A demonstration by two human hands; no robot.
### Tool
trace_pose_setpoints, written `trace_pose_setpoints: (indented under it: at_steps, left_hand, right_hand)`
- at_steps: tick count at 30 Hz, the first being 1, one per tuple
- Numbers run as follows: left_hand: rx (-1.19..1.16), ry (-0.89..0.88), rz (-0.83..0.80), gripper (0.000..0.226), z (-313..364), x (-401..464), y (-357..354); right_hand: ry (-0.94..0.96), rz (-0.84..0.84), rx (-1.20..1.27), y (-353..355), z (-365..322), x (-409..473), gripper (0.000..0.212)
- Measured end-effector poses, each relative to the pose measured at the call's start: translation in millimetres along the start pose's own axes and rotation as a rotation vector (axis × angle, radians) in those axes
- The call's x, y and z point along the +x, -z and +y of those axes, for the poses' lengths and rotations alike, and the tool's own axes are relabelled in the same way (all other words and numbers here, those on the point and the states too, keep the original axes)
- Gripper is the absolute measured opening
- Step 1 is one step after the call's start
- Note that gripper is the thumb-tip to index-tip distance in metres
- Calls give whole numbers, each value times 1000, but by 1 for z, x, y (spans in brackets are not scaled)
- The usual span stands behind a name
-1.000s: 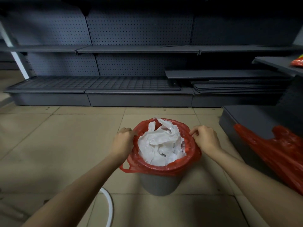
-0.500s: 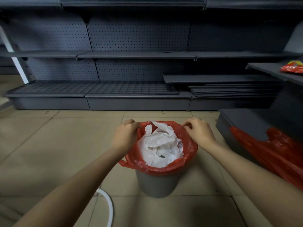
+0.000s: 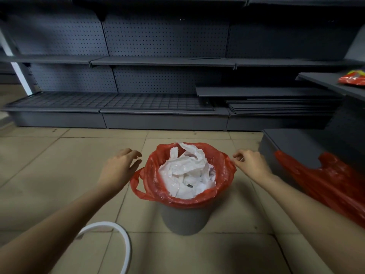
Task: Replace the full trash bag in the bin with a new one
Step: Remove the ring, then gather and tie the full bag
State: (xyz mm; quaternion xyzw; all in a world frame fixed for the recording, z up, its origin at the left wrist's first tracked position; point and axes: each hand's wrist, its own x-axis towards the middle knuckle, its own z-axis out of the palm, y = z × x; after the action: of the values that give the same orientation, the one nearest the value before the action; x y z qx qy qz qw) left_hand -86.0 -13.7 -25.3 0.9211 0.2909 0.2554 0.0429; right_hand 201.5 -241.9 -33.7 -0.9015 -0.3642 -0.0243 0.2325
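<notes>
Head view: the round grey plastic bin (image 3: 185,220) stands on the tiled floor, its full red plastic liner bag (image 3: 225,175) folded over the rim around crumpled white plastic waste (image 3: 185,175). My left hand (image 3: 118,167) hovers loosely spread just left of the bin; my right hand (image 3: 250,163), just right of it, pinches nothing I can make out. I should catch both loop handles, gather them over the bin's middle, then lift straight up so nothing spills.

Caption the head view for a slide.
Two bare hands, left hand and right hand, flank a grey round bin lined with a full red plastic bag.
</notes>
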Motion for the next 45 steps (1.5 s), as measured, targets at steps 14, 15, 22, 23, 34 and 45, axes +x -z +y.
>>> trace_pose_setpoints:
  at_steps: [14,15,22,23,34,45]
  left_hand:
    - [62,99,-170,32,-17,-25,0]
    - [76,106,-211,35,-16,-27,-2]
    - [25,73,-275,21,1,-27,-15]
    - [23,60,-246,21,3,-25,-15]
    - [75,-129,-95,16,28,11,16]
    - [89,-92,-68,15,34,11,21]
  right_hand:
    - [64,95,54,-4,-24,15,18]
    - [73,97,50,-3,-25,15,17]
    - [92,104,39,2,-28,11,17]
    - [90,101,46,3,-29,10,17]
    - [117,150,95,28,-57,7,10]
    - [169,110,120,29,-70,2,9]
